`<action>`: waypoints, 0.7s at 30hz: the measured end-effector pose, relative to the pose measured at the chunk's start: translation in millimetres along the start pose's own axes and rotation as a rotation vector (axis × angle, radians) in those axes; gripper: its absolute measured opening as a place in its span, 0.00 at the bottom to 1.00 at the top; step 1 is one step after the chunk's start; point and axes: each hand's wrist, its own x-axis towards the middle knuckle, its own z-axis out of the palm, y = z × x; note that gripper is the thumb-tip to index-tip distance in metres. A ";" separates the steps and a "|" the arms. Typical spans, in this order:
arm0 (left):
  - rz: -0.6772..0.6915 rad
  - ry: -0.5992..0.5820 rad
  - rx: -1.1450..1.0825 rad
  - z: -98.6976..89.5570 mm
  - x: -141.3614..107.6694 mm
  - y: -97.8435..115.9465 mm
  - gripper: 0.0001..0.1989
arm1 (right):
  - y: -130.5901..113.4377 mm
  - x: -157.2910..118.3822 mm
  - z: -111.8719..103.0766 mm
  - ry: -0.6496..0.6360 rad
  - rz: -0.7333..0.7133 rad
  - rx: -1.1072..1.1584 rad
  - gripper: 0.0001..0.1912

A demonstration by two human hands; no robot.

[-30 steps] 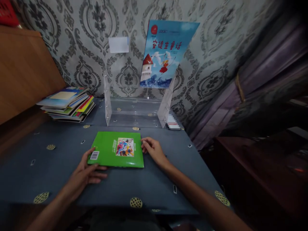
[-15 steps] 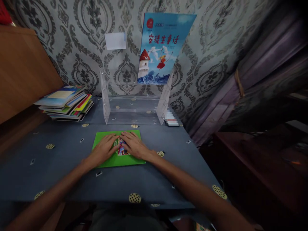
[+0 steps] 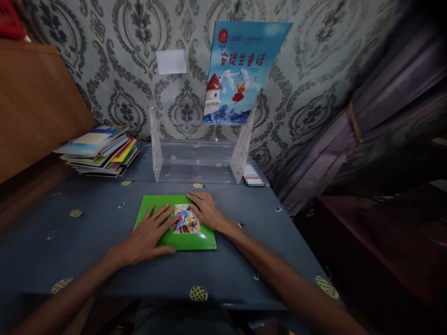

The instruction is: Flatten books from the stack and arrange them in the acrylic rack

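Note:
A green book (image 3: 195, 241) with a colourful picture on its cover lies flat on the blue patterned tablecloth. Across its left part rests my left hand (image 3: 148, 235), fingers spread, thumb near the book's lower edge. My right hand (image 3: 206, 209) lies over the upper right part of the cover, its fingers stretched out towards the top edge. Neither hand is wrapped round anything. The cover picture shows between the two hands.
Behind the book stands a clear acrylic rack (image 3: 240, 153), with a blue picture book (image 3: 244, 74) upright at its top right. Stacked books (image 3: 101, 151) are at the back left. A pixelated item (image 3: 253, 175) lies right of the rack. A curtain (image 3: 321, 149) hangs at the right.
My left hand has slid down and spread its fingers on the cover. My right hand has moved right, away from the left one, uncovering the picture.

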 end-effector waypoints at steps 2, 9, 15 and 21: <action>0.052 -0.015 0.018 -2.9 -8.2 11.1 0.48 | -4.9 -8.4 -2.4 -0.001 -0.004 -0.006 0.23; 0.142 0.112 0.219 11.3 -25.0 26.4 0.38 | -20.5 -33.2 -14.0 -0.018 0.026 -0.029 0.23; 0.265 0.236 0.410 19.2 -36.6 33.0 0.30 | -21.9 -37.9 -23.1 -0.029 0.048 0.057 0.23; 0.220 0.201 0.287 -13.8 -26.0 36.3 0.23 | -8.0 -32.1 -35.9 -0.045 0.101 0.405 0.29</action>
